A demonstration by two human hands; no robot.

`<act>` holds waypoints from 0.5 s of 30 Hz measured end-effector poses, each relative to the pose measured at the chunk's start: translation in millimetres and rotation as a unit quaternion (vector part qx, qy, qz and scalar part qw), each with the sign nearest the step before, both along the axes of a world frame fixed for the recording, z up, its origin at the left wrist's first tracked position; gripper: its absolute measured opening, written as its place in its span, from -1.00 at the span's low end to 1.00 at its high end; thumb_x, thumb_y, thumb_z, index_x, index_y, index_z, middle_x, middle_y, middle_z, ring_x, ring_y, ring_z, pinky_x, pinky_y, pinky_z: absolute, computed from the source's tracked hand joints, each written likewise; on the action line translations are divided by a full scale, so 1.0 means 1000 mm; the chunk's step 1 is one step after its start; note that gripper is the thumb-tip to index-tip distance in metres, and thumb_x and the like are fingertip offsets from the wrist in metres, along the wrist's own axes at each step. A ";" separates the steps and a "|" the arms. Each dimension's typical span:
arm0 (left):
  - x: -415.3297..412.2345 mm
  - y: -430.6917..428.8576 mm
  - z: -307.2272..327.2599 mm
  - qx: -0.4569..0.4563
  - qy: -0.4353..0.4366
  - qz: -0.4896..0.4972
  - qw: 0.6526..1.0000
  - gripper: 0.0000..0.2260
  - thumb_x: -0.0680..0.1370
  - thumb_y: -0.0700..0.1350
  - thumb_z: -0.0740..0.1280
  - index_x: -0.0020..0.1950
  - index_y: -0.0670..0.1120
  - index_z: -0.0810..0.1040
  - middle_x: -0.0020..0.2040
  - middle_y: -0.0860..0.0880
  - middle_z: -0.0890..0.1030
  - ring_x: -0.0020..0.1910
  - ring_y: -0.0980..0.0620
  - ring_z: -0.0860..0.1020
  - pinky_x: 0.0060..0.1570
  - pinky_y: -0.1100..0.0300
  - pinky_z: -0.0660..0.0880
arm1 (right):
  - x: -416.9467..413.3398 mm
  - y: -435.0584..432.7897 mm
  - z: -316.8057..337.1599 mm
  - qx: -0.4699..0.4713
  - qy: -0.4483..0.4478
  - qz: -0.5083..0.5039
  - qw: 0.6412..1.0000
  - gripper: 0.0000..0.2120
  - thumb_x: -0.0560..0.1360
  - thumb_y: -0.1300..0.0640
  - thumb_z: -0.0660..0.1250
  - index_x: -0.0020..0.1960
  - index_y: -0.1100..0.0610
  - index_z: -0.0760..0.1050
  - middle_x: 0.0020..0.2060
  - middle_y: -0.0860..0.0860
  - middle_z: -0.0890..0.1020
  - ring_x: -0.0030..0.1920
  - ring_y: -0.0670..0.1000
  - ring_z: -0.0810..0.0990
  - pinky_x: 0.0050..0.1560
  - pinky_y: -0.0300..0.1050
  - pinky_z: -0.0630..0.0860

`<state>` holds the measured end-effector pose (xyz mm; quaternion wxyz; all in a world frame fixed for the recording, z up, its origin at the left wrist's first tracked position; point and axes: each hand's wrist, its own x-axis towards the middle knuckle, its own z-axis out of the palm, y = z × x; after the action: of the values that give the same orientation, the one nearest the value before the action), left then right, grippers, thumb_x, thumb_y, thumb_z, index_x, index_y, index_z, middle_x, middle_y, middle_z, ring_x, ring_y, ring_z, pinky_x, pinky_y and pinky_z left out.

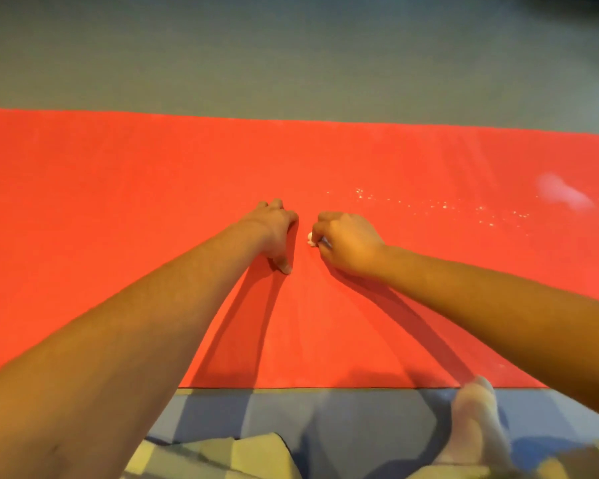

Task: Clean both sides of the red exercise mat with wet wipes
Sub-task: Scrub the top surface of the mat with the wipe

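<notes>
While my right hand (348, 243) rubs the wet wipe (312, 239) on the red exercise mat (118, 202), my left hand (277, 233) steadies it.
The mat lies flat on the floor across in front of me, and both hands are near its middle. My right fingers are curled tight around a small white wad of wipe. My left hand holds nothing; its fingertips and thumb press on the mat just beside. I judge this is the wiping of the upper side. Shining drops (429, 203) lie to the right, so the next stroke should go there, with firm pressure.
</notes>
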<state>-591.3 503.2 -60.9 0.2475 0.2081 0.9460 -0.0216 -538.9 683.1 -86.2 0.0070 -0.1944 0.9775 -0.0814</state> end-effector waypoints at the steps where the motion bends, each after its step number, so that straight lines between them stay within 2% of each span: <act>1: -0.003 0.000 0.001 0.008 0.009 0.002 1.000 -0.03 0.23 0.24 0.69 0.55 0.04 0.37 0.44 -0.11 0.36 0.41 -0.22 0.37 0.41 -0.03 0.41 | 0.009 0.002 -0.001 0.002 0.002 0.026 1.000 -0.79 0.48 0.16 0.30 0.01 -0.02 0.66 -0.06 -0.03 0.61 -0.03 0.14 0.63 -0.22 -0.03 0.46; 3: -0.009 0.000 0.000 0.026 0.026 0.008 0.999 -0.10 0.26 0.21 0.68 0.52 0.06 0.41 0.40 -0.11 0.39 0.38 -0.22 0.39 0.35 0.00 0.43 | 0.011 0.006 -0.001 0.003 0.000 0.046 0.999 -0.81 0.47 0.15 0.31 -0.02 -0.02 0.66 -0.09 -0.03 0.60 -0.07 0.15 0.62 -0.25 -0.03 0.46; 6: -0.011 0.000 -0.004 0.034 0.044 0.011 0.998 -0.10 0.25 0.18 0.70 0.50 0.05 0.41 0.37 -0.10 0.40 0.36 -0.20 0.39 0.29 0.01 0.40 | -0.019 0.006 -0.002 -0.003 0.011 0.018 1.000 -0.81 0.46 0.15 0.31 -0.03 -0.01 0.67 -0.10 -0.01 0.60 -0.09 0.17 0.62 -0.26 -0.06 0.41; 11: -0.011 -0.001 -0.010 0.040 0.044 0.016 0.998 -0.06 0.24 0.15 0.71 0.52 0.04 0.34 0.41 -0.09 0.35 0.37 -0.20 0.34 0.34 -0.02 0.37 | -0.094 0.005 -0.001 0.029 0.039 -0.066 0.997 -0.77 0.45 0.20 0.30 0.01 0.03 0.68 -0.01 0.06 0.64 0.01 0.22 0.62 -0.20 -0.06 0.37; 15: -0.015 -0.006 -0.008 0.045 0.033 0.017 0.998 -0.02 0.19 0.20 0.71 0.51 0.11 0.33 0.46 -0.05 0.35 0.40 -0.19 0.33 0.35 -0.03 0.40 | -0.100 -0.001 0.002 0.034 0.028 -0.086 0.995 -0.74 0.45 0.23 0.30 0.04 0.03 0.68 0.03 0.06 0.64 0.02 0.22 0.63 -0.19 -0.08 0.34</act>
<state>-606.3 496.9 -68.8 0.2066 0.2023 0.9571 0.0177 -638.7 681.6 -84.4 -0.0208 -0.1118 0.9926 -0.0429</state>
